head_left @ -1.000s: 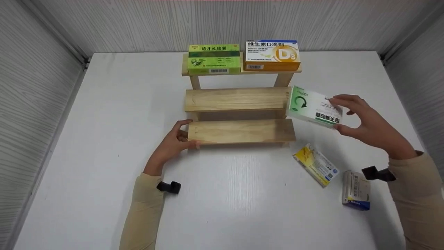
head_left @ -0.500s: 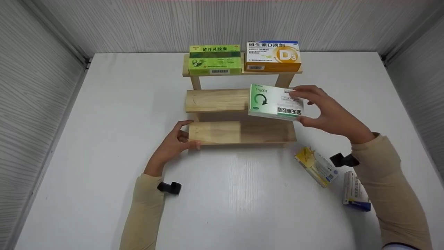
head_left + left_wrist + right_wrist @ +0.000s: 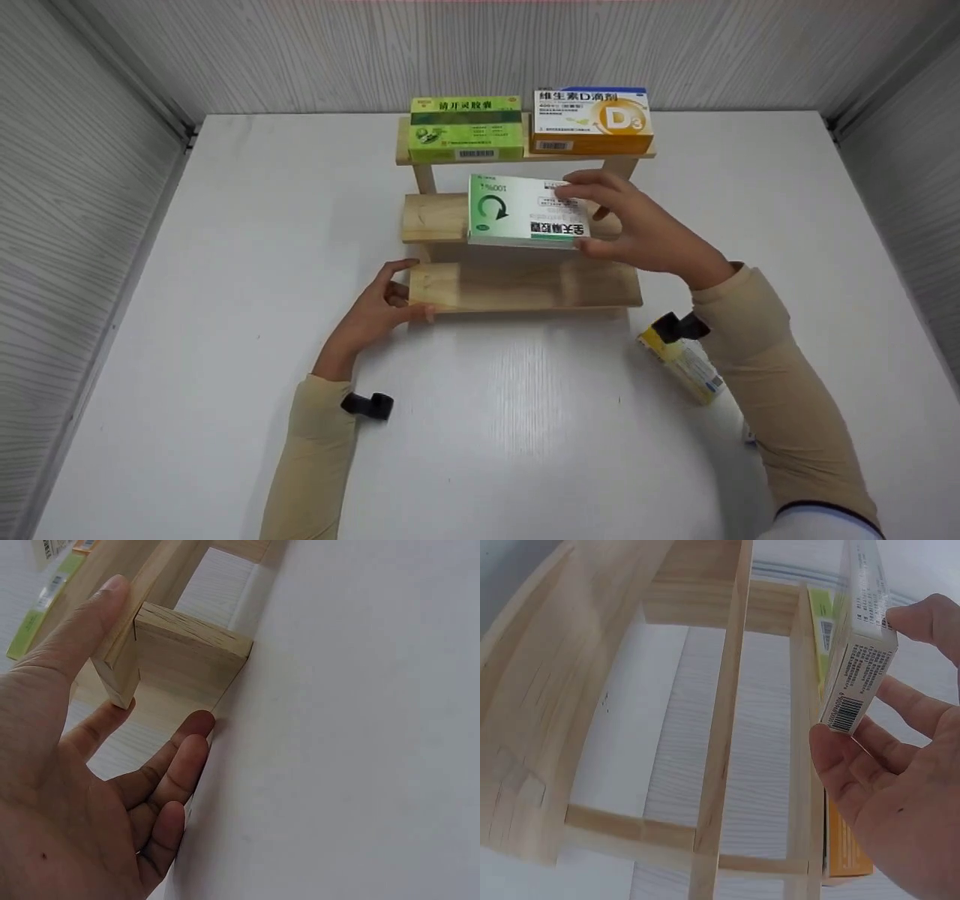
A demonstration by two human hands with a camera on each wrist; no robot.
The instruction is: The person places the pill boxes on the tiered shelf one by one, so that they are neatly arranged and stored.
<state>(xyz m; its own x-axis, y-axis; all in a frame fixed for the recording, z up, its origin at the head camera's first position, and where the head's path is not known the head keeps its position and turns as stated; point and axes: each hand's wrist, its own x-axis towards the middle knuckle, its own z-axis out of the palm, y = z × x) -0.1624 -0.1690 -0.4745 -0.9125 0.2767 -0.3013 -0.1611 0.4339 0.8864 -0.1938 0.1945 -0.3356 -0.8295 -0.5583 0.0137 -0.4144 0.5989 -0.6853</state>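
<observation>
A three-step wooden shelf rack [image 3: 525,289] stands on the white table. My left hand [image 3: 366,319] holds the left end of its lowest step, and in the left wrist view the thumb [image 3: 90,626] and index finger lie on either side of the board. My right hand [image 3: 649,229] pinches a white and green medicine box [image 3: 517,214] by its right end, between the thumb and fingers. The box is in front of the middle step in the head view and covers much of it. A narrow printed end of the medicine box [image 3: 859,664] shows in the right wrist view.
On the top step sit a green medicine box [image 3: 465,135] and a white and orange vitamin D box [image 3: 592,124]. A yellow and white box [image 3: 686,371] lies right of the rack, partly behind the right sleeve. Another box there is nearly hidden. Panelled walls [image 3: 480,52] border the table.
My right hand has carried the white and green medicine box leftward from beside the rack to over the middle step. The right forearm now covers most of the lower-right box. My left hand stays put.
</observation>
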